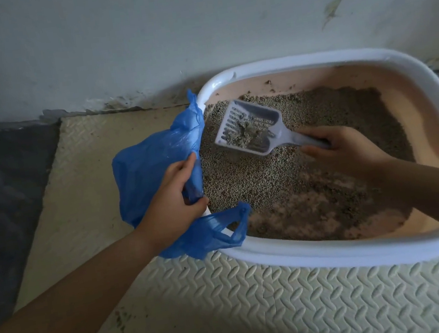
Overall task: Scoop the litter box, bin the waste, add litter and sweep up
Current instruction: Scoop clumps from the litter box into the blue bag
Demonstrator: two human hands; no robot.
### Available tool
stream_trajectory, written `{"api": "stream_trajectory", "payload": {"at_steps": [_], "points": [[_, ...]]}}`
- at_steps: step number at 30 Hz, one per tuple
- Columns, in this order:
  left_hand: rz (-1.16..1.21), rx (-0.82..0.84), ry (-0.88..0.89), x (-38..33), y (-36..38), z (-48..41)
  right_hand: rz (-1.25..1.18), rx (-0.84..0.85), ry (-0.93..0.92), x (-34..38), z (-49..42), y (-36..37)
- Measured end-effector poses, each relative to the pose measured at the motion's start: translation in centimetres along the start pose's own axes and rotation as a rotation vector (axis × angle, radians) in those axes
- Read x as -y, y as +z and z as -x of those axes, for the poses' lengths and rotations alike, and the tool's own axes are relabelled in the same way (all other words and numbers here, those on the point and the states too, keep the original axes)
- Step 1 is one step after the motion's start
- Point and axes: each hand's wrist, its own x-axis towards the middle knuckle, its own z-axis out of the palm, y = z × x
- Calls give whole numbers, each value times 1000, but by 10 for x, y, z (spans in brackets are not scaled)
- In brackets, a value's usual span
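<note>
A litter box (338, 258) with a white rim and pink inside sits against the wall, holding grey-brown litter (285, 179). My right hand (342, 149) grips the handle of a white slotted scoop (250, 131), which is raised just above the litter with a grey clump (246, 134) in it. My left hand (176, 192) grips the edge of a blue plastic bag (145, 171) draped over the box's left rim, right beside the scoop's front edge. The bag's handles hang over the rim near my wrist.
The box stands on a cream foam mat (232, 305) with a raised pattern; a few litter grains lie on it near my left forearm. A dark floor area (0, 197) lies to the left. A stained white wall (138, 36) runs behind.
</note>
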Motion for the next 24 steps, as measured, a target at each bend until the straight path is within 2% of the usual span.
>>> {"api": "stream_trajectory", "payload": {"at_steps": [4,11,24], "points": [[-15,-13,-3,-2,1,0,75,15,-15,4,16,-16],[-27,-7,0,-4,0,0,64,-55,-40,9,28,-32],[-42,-8,-7,-7,0,2,146,-15,-64,7,27,-42]]}}
